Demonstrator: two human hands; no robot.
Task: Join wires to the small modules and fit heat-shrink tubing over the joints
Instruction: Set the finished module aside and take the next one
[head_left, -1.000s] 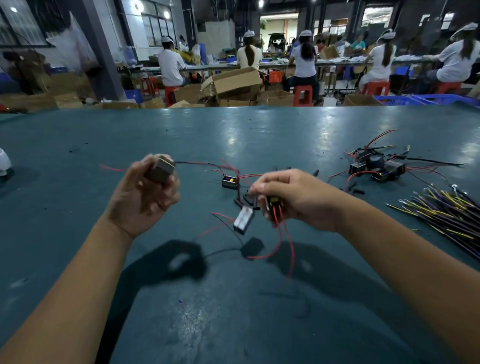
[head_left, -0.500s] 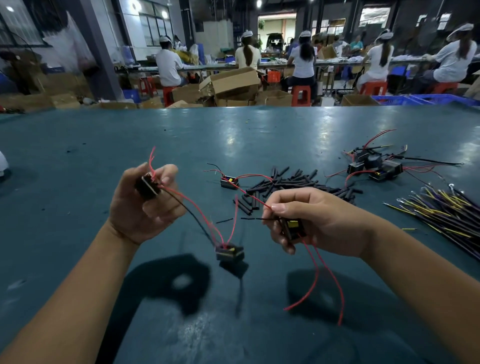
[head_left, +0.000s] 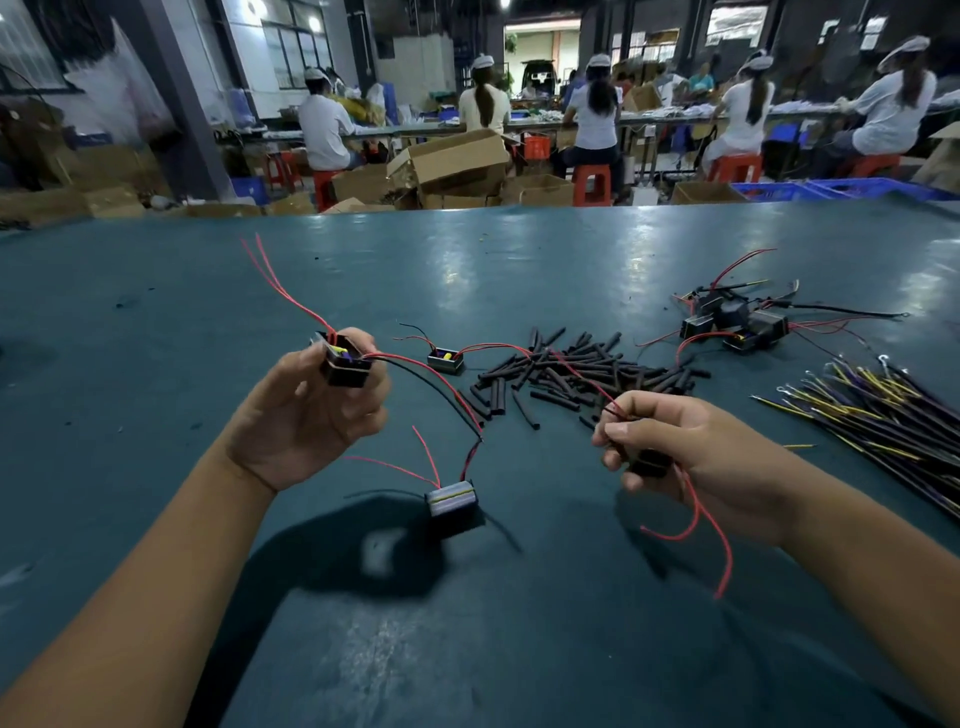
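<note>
My left hand holds a small black module by its sides above the green table; two red wires rise from it. A red and a black wire run from it down to a second module that hangs just over the table. My right hand grips a third black module, with wires pinched between thumb and forefinger and two red wires hanging below. A fourth module lies on the table behind. A heap of black heat-shrink tubing pieces lies between the hands, farther back.
A cluster of wired modules sits at the right rear. A bundle of black and yellow wires with ring terminals lies at the far right. Beyond the table are cardboard boxes and seated workers.
My hands have drawn apart and the left one has lifted its module higher. The hanging module has swung lower, toward the table. My right hand has moved right with its module.
</note>
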